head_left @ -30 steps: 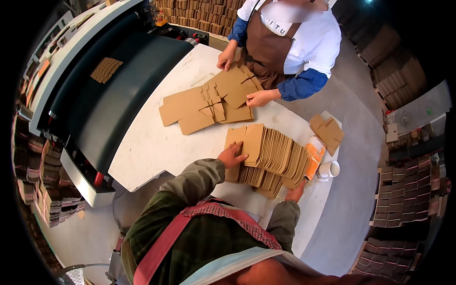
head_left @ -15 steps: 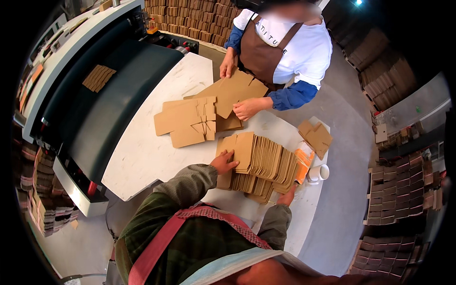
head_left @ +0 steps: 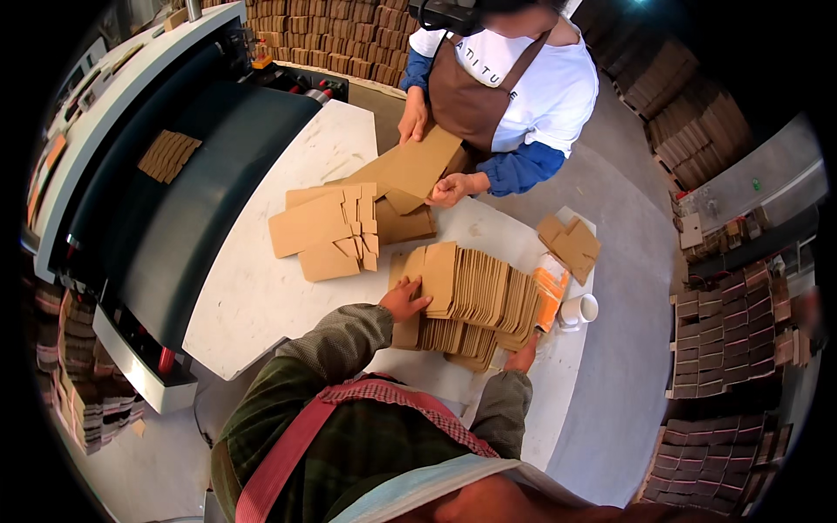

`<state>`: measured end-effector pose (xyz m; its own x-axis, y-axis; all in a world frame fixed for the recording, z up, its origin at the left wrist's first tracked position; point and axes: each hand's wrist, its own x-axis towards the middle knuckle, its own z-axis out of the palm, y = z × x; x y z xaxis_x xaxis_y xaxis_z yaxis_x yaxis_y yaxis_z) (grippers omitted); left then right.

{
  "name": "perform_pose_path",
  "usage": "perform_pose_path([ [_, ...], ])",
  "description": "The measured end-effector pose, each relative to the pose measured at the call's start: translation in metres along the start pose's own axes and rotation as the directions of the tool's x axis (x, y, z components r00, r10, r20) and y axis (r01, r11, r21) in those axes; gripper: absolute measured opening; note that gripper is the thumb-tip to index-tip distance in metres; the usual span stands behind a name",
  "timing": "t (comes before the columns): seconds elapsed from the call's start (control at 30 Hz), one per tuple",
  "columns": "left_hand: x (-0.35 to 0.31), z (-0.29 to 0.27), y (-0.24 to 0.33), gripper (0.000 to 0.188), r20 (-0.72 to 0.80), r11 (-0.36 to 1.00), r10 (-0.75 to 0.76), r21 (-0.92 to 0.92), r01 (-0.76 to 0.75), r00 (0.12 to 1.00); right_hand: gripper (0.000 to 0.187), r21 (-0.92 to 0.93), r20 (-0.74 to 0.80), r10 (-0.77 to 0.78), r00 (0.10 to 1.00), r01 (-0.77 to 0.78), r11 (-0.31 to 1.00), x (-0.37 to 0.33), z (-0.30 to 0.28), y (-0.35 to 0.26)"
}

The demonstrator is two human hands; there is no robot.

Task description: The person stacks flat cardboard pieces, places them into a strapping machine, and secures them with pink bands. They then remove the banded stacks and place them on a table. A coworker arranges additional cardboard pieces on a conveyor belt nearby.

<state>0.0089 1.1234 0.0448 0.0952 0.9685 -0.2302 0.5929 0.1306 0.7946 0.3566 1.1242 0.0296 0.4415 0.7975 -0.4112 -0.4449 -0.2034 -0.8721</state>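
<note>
A long row of folded brown cardboard box blanks (head_left: 488, 288) leans in a slanted stack on the white table (head_left: 253, 270). My left hand (head_left: 405, 299) rests against the stack's left end, open, with its fingers spread over the front pieces. At the stack's lower right end, my right hand (head_left: 523, 353) touches the edge; its fingers are mostly hidden by the cardboard. Beyond the stack, a co-worker's two hands hold a cardboard sheet (head_left: 427, 161). To the left of that sheet lies a pile of flat cut blanks (head_left: 327, 231) with slotted ends.
A machine with a dark belt (head_left: 209, 200) stands left, one cardboard piece (head_left: 170, 157) on it. Right of my stack are an orange-and-white packet (head_left: 549, 290), a white roll (head_left: 578, 310) and more blanks (head_left: 571, 247). Bundled cardboard (head_left: 724, 336) is piled along the right.
The co-worker's sheet has turned and looks narrower, with one part bent over; their near hand stays at its edge. My hands keep their places on the stack. The view has shifted slightly.
</note>
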Motion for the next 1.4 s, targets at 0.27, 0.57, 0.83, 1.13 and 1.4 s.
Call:
perform_pose_path([
  [0.27, -0.002, -0.011, 0.011, 0.080, 0.068, 0.998, 0.001, -0.067, 0.004, 0.998, 0.061, -0.016, 0.003, -0.011, 1.000, 0.011, 1.000, 0.001, -0.003, 0.001],
  [0.57, 0.001, 0.004, 0.001, 0.075, -0.049, 0.999, 0.040, -0.022, -0.041, 0.998, 0.054, -0.007, -0.008, -0.053, 0.999, 0.052, 0.999, -0.006, -0.004, -0.001],
  [0.83, -0.001, 0.005, 0.001, 0.076, -0.056, 0.999, 0.033, -0.021, -0.034, 0.998, 0.050, 0.047, 0.002, -0.032, 0.999, 0.032, 0.998, 0.002, -0.006, 0.002],
  [1.13, -0.001, 0.000, 0.005, 0.078, -0.041, 1.000, 0.001, 0.020, 0.000, 0.999, 0.055, 0.015, -0.004, 0.022, 1.000, -0.022, 1.000, -0.005, 0.003, -0.006],
  [1.4, -0.002, -0.001, 0.007, 0.078, -0.038, 1.000, 0.021, 0.014, -0.020, 0.999, 0.053, 0.063, 0.077, -0.033, 0.996, 0.028, 0.998, -0.002, -0.004, -0.003],
])
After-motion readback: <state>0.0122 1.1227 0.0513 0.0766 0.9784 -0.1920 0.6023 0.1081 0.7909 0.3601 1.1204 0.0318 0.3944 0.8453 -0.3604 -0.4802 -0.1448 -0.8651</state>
